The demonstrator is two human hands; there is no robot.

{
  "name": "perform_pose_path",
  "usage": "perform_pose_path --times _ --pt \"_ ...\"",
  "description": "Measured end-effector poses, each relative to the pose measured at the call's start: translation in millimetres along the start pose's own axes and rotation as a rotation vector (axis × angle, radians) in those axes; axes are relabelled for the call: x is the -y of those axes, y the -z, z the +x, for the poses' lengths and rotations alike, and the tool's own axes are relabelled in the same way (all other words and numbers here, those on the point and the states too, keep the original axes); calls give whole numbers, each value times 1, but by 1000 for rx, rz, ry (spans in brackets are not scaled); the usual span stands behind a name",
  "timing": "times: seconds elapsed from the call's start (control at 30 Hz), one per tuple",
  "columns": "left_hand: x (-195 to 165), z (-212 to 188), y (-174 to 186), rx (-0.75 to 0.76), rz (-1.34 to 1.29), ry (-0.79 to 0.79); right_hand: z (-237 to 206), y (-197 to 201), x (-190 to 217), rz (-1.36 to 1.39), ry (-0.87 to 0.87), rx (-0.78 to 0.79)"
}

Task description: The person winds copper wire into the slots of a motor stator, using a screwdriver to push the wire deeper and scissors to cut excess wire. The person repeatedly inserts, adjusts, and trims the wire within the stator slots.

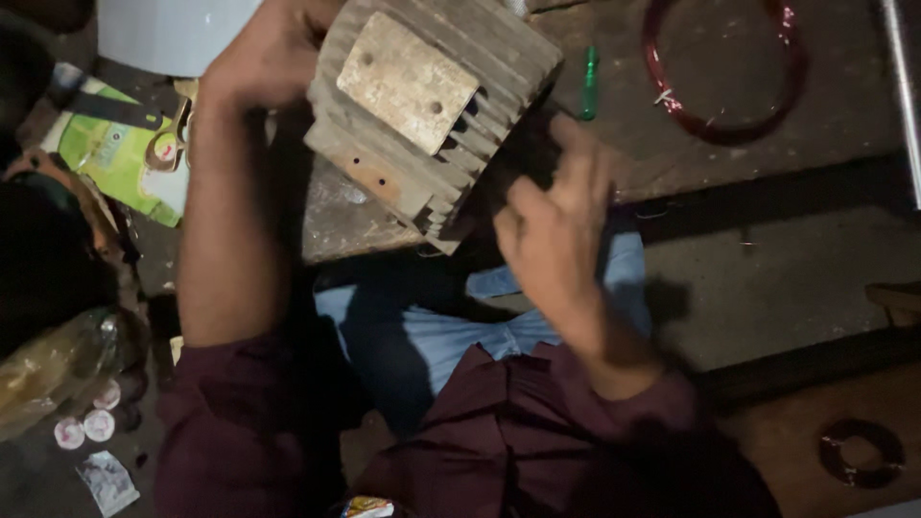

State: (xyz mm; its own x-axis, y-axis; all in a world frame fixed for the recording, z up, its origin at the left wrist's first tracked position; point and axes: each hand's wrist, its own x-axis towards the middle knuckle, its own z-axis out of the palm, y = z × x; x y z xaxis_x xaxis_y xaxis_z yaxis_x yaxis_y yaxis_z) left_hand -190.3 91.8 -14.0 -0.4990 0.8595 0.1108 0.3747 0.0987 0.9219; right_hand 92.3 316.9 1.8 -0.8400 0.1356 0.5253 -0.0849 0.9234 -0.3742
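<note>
A ribbed, finned motor housing [432, 115], to all appearances heavy, rigid cast metal, sat tilted on the worktop [729, 153], the left hand [264, 58] clasping its far edge and the right hand [556, 216], fingers spread, braced against its near fins.

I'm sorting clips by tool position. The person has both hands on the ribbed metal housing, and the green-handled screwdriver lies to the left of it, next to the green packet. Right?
Not quite. The head view shows the green-handled screwdriver lying to the right of the ribbed metal housing, toward the red wire coil, far from the green packet. The left hand and right hand are on the housing.
</note>
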Motion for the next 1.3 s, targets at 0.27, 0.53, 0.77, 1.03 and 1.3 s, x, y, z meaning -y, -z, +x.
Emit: perform_pose_path --times 0.27,0.53,0.77,1.03,1.3 --pt "9 -3 -3 51 58 -108 3 -1 -5 38 -100 -20" --pt "32 -5 -12 -35 191 -145 17 -12 -8 -50 -39 173" --pt "27 1 -6 25 189 -280 4 22 -10 118 11 3" --pt "9 -6 1 -11 -72 -6 -1 -7 -14 6 118 5" --pt "6 -16 -26 -226 -276 83 -3 4 -11 117 -4 -39"
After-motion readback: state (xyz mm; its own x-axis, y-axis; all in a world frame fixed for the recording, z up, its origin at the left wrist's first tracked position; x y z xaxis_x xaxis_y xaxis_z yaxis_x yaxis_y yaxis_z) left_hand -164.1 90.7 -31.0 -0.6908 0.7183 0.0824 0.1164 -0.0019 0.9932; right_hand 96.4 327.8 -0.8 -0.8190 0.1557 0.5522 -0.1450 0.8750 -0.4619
